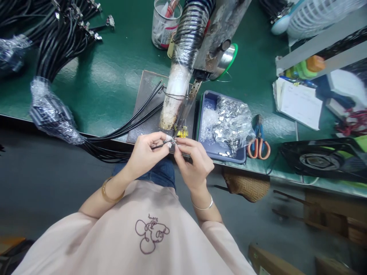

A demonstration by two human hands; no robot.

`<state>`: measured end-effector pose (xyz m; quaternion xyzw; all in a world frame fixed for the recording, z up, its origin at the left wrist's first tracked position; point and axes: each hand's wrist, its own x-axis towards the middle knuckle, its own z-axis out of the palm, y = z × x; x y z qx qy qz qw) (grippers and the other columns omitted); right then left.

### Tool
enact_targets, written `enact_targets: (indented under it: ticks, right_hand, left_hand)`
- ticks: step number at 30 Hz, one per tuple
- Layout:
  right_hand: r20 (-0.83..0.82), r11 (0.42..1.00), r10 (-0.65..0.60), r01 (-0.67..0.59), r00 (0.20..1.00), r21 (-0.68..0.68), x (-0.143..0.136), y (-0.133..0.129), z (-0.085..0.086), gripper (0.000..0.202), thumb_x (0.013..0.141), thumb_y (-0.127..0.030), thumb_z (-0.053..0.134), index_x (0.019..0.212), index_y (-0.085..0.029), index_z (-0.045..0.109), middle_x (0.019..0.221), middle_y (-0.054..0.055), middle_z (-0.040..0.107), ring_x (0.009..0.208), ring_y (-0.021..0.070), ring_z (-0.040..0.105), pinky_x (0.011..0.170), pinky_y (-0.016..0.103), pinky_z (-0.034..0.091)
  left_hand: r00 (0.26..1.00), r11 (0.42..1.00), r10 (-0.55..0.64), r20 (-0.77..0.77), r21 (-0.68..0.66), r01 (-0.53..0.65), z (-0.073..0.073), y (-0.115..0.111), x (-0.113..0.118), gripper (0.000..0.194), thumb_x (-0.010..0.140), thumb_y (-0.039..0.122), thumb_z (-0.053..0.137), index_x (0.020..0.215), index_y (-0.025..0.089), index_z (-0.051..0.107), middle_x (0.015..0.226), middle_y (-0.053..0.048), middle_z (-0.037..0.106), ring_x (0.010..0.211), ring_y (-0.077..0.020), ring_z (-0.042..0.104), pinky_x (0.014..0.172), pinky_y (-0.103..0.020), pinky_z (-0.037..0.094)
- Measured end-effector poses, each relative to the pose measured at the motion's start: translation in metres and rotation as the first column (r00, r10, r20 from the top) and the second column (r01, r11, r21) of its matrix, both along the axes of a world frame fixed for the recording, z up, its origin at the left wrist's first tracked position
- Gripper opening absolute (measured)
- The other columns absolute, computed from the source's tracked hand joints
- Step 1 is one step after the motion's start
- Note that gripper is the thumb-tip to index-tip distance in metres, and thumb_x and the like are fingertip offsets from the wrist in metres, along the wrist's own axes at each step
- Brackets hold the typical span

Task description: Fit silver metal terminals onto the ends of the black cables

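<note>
My left hand [147, 152] is closed round a thin black cable [157, 146] near its end, with white wrapping on a fingertip. My right hand [193, 158] pinches at a tiny shiny metal piece [173, 141], and the fingertips of both hands almost meet there. Whether the metal piece is joined to the cable is too small to tell. Just beyond the fingers are a small yellow part [182, 132] and a soldering iron-like metal rod [186, 109]. A plastic-wrapped bundle of black cables [53, 109] hangs over the table edge to the left.
A blue tray [243, 152] of small metal shells and clear bits stands on the right, beside orange-handled pliers [259, 141]. Above the hands hang a flexible duct [190, 34] and a solder spool [226, 63]. A black fan [318, 160] stands at the right edge.
</note>
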<state>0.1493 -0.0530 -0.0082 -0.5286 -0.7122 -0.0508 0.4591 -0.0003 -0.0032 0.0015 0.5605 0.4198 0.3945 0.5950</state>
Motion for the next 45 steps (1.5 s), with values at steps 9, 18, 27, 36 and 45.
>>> enact_targets:
  ticks: [9,18,27,36,45]
  right_hand:
    - [-0.043,0.999,-0.005,0.003,0.999,-0.044,0.0,0.001,0.002,0.02,0.089,-0.006,0.069,0.09,-0.025,0.064,0.096,0.003,0.079,0.087,0.0166,0.078,0.076,0.029,0.064]
    - [-0.026,0.999,-0.022,0.021,0.999,-0.04,-0.002,0.003,0.002,0.021,0.088,-0.004,0.07,0.089,-0.023,0.062,0.093,0.004,0.079,0.086,0.0144,0.077,0.076,0.025,0.063]
    - [-0.049,0.999,-0.045,0.044,0.998,-0.024,-0.004,0.005,0.003,0.02,0.089,-0.006,0.07,0.089,-0.024,0.062,0.093,0.003,0.079,0.086,0.0147,0.078,0.076,0.025,0.063]
    - [-0.031,0.999,-0.043,0.042,0.999,-0.024,-0.005,0.003,0.007,0.02,0.089,-0.006,0.069,0.091,-0.025,0.062,0.096,0.005,0.08,0.087,0.0161,0.079,0.076,0.027,0.065]
    - [0.029,0.999,-0.007,0.009,1.0,-0.047,-0.001,0.001,0.006,0.021,0.09,-0.005,0.067,0.091,-0.024,0.058,0.095,0.006,0.081,0.084,0.0151,0.079,0.074,0.024,0.064]
  left_hand:
    - [1.0,0.999,0.023,0.009,-0.029,-0.023,0.001,0.001,0.001,0.013,0.072,0.023,0.067,0.071,0.012,0.073,0.051,0.004,0.046,0.05,-0.0072,0.036,0.047,-0.02,0.03]
    - [1.0,0.999,0.012,0.015,-0.041,-0.011,0.001,0.006,0.002,0.016,0.07,0.024,0.066,0.069,0.01,0.074,0.05,0.004,0.046,0.049,-0.0055,0.034,0.046,-0.018,0.027]
    - [1.0,0.999,0.028,0.001,-0.018,-0.028,0.006,0.008,0.005,0.015,0.071,0.023,0.065,0.072,0.01,0.071,0.051,0.006,0.04,0.048,-0.004,0.027,0.044,-0.017,0.021]
    - [1.0,0.999,0.007,-0.017,-0.032,-0.007,0.011,0.01,0.004,0.015,0.071,0.023,0.064,0.073,0.009,0.07,0.051,0.007,0.04,0.047,-0.0038,0.027,0.043,-0.018,0.019]
    - [0.998,0.998,-0.057,-0.015,-0.036,0.057,0.003,0.011,0.002,0.014,0.073,0.024,0.064,0.071,0.011,0.068,0.051,0.009,0.033,0.047,-0.0045,0.024,0.043,-0.019,0.019]
